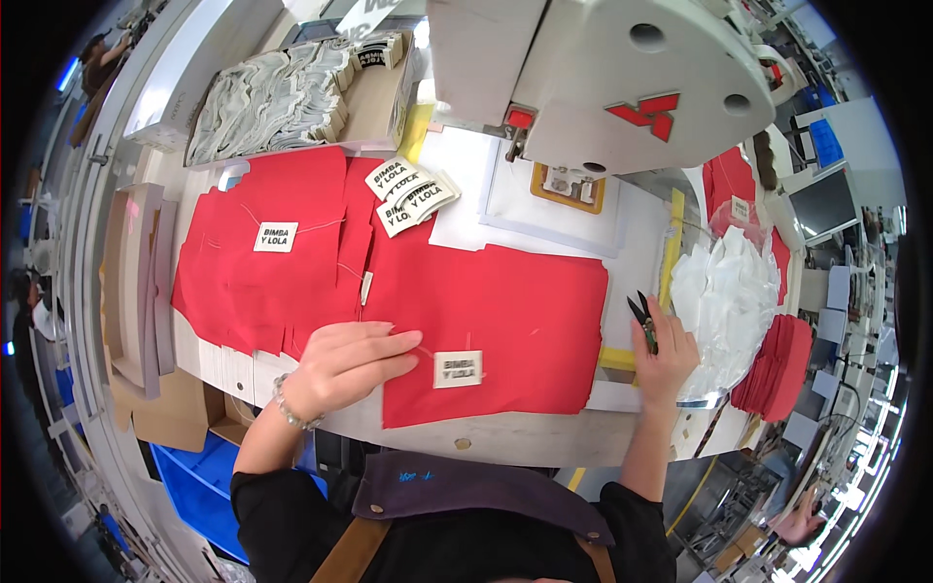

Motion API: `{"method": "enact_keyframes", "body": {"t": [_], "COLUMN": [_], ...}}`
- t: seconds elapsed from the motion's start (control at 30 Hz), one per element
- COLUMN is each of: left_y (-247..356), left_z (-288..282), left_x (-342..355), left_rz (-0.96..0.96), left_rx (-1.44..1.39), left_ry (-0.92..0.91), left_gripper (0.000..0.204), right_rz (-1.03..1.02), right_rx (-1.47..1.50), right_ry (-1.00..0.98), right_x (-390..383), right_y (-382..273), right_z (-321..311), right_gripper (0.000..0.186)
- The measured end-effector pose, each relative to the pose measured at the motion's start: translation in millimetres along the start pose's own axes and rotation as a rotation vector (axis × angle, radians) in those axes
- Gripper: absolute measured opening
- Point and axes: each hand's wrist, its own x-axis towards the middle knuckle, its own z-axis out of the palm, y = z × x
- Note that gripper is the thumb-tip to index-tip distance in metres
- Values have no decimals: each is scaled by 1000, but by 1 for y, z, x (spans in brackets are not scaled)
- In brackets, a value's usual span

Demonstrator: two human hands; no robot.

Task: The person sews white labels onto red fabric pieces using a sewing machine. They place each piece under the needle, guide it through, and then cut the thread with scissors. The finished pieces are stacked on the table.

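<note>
Red fabric (510, 311) partly under left hand (352, 361), grip unclear, beside right hand (668, 358), snips (642, 317) in grasp.

The right hand (669, 355) is holding dark scissors (648, 325). The left hand (352, 361) is reaching over red cloth (515, 301), near a white label (458, 369).

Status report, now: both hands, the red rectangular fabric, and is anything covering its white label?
Left hand just left of white rectangular label; right hand holding small dark snips. Red rectangular fabric lying flat, label on top. Nothing covering label.
</note>
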Motion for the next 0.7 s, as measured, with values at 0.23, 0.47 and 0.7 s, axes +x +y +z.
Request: {"method": "enact_keyframes", "body": {"t": [0.23,0.47,0.7], "left_y": [-4,-53,-22], "left_z": [-87,-131,-72], "left_x": [-21,-57,11], "left_rz": [-253,-682,-422], "left_rx": [398,753,677], "left_ry": [138,141,107], "left_gripper": [9,16,23], "right_rz": [2,5,86], "right_rx": [-6,19,167], "right_ry": [15,-5,-44], "right_x": [-1,-2,-3], "right_y": [0,-2,-20], "right_z": [-1,-2,-6], "right_gripper": [41,41,39]}}
